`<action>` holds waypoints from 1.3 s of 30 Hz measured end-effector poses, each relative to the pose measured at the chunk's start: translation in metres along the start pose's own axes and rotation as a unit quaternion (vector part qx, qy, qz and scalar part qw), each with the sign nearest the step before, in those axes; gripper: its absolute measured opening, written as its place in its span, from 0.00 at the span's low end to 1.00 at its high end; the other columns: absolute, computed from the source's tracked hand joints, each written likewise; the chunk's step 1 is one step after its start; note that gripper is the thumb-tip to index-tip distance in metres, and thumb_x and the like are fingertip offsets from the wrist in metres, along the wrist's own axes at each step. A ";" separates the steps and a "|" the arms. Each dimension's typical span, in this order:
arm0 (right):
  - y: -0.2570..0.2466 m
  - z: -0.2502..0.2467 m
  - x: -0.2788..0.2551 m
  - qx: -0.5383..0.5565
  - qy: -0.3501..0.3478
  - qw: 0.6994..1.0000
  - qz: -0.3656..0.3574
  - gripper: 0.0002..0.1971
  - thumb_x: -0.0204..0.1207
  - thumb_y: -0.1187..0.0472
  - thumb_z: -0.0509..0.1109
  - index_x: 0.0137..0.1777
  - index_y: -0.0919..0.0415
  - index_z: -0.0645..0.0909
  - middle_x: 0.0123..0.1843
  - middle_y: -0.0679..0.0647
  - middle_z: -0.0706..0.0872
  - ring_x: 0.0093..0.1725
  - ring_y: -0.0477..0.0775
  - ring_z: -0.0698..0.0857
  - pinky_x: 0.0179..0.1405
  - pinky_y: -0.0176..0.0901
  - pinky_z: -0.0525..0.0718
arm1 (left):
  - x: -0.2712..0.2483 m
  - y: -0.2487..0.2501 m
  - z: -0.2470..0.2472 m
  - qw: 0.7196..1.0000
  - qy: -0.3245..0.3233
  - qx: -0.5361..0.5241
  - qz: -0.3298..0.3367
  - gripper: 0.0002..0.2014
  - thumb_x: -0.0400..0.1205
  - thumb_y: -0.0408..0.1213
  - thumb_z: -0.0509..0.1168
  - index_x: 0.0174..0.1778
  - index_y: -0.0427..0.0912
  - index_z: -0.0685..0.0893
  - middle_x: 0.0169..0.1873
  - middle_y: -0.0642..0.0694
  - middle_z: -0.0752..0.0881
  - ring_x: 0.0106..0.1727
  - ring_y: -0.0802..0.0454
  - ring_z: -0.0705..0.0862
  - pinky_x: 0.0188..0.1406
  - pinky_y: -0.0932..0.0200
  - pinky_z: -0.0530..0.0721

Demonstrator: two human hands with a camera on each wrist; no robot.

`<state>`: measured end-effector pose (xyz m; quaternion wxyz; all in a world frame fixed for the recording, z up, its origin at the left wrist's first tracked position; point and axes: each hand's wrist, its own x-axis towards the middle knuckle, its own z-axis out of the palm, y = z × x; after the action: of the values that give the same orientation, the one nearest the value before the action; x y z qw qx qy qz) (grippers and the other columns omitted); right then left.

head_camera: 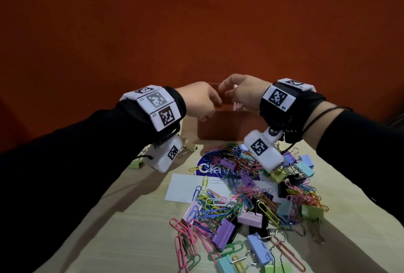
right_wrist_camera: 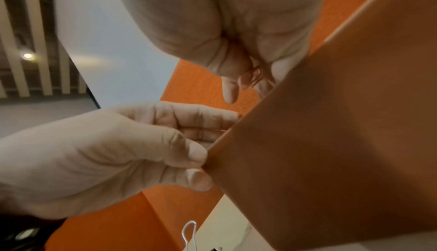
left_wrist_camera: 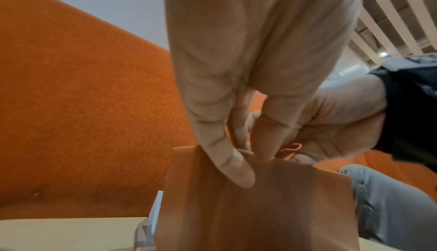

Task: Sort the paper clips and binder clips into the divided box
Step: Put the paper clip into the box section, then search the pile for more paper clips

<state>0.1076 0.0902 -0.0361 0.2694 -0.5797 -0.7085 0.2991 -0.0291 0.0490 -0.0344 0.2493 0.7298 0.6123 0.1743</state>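
Note:
The brown divided box (head_camera: pixel 229 126) stands at the table's far end against the orange wall. My left hand (head_camera: pixel 215 102) grips its top rim (left_wrist_camera: pixel 272 189), thumb on the outer wall and fingers inside. My right hand (head_camera: pixel 227 93) hovers over the rim and pinches a pink paper clip (right_wrist_camera: pixel 254 74), which also shows by the palm (left_wrist_camera: pixel 292 147). The inside of the box is hidden. A mixed pile of coloured paper clips (head_camera: pixel 218 205) and pastel binder clips (head_camera: pixel 223 232) covers the near table.
A white card (head_camera: pixel 188 187) and a round blue sticker (head_camera: pixel 204 166) lie under the pile. Green binder clips (head_camera: pixel 136 164) sit at the table's left edge. The orange wall (head_camera: pixel 196 32) closes off the back. A silver clip handle (right_wrist_camera: pixel 189 234) lies near the box.

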 end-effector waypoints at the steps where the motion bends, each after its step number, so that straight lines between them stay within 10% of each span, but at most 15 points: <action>1: 0.000 0.000 -0.002 -0.037 0.004 0.999 -0.013 0.18 0.78 0.73 0.56 0.52 0.48 0.78 0.41 0.53 0.82 0.32 0.52 0.78 0.28 0.42 0.77 | -0.001 -0.001 0.001 1.000 0.004 0.026 0.012 0.17 0.80 0.26 0.65 0.63 0.45 0.84 0.42 0.48 0.85 0.33 0.57 0.86 0.31 0.69 0.84; 11: 0.010 -0.001 -0.009 -0.077 -0.003 0.991 -0.110 0.18 0.72 0.63 0.73 0.57 0.49 0.70 0.53 0.52 0.82 0.45 0.55 0.82 0.48 0.53 0.84 | -0.017 -0.016 0.009 0.986 0.088 0.108 0.089 0.13 0.77 0.45 0.73 0.57 0.53 0.83 0.57 0.50 0.78 0.57 0.54 0.79 0.55 0.57 0.78; 15: 0.012 -0.001 -0.025 -0.046 0.061 0.978 -0.195 0.16 0.71 0.62 0.74 0.52 0.47 0.73 0.50 0.47 0.81 0.47 0.52 0.84 0.47 0.51 0.85 | -0.030 -0.017 0.007 0.982 0.146 0.062 0.102 0.07 0.74 0.43 0.75 0.43 0.50 0.84 0.42 0.53 0.80 0.42 0.57 0.77 0.39 0.63 0.75; 19: 0.008 0.000 -0.057 -0.108 0.058 0.961 -0.249 0.09 0.70 0.65 0.75 0.44 0.53 0.80 0.33 0.45 0.82 0.27 0.40 0.77 0.33 0.29 0.77 | -0.039 -0.018 0.016 0.985 0.060 0.134 0.085 0.02 0.74 0.41 0.74 0.38 0.49 0.89 0.28 0.57 0.82 0.29 0.63 0.79 0.22 0.76 0.71; 24: 0.006 0.007 -0.064 -0.284 -0.070 0.933 -0.210 0.03 0.70 0.67 0.73 0.40 0.60 0.86 0.29 0.43 0.83 0.29 0.36 0.79 0.74 0.54 0.66 | -0.037 -0.024 0.029 0.979 -0.044 0.188 0.070 0.02 0.73 0.35 0.74 0.39 0.45 0.92 0.29 0.53 0.87 0.30 0.58 0.83 0.26 0.66 0.75; 30: 0.010 0.021 -0.056 -0.412 -0.166 0.881 -0.162 0.03 0.69 0.65 0.75 0.36 0.57 0.86 0.35 0.46 0.84 0.40 0.48 0.83 0.37 0.36 0.79 | -0.037 -0.023 0.039 0.967 -0.076 0.230 0.079 0.08 0.73 0.45 0.77 0.35 0.45 0.89 0.35 0.47 0.90 0.38 0.52 0.86 0.28 0.63 0.77; 34: 0.014 0.019 -0.056 -0.463 -0.175 0.860 -0.121 0.11 0.68 0.64 0.73 0.27 0.53 0.80 0.41 0.51 0.91 0.43 0.54 0.87 0.47 0.47 0.88 | -0.034 -0.019 0.046 0.965 -0.076 0.235 0.092 0.13 0.72 0.48 0.77 0.45 0.42 0.90 0.34 0.51 0.86 0.37 0.54 0.81 0.27 0.63 0.75; 39: 0.018 0.011 -0.067 -0.426 -0.190 0.882 -0.070 0.06 0.67 0.57 0.79 0.38 0.58 0.87 0.35 0.49 0.87 0.39 0.51 0.85 0.41 0.43 0.85 | -0.031 -0.013 0.051 0.961 -0.080 0.249 0.092 0.17 0.69 0.51 0.78 0.44 0.41 0.90 0.35 0.49 0.87 0.38 0.52 0.83 0.27 0.62 0.76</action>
<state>0.1238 0.0260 -0.0589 -0.1224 -0.5193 -0.8441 0.0533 -0.0170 0.0130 -0.0820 0.0906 0.8336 0.5445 -0.0201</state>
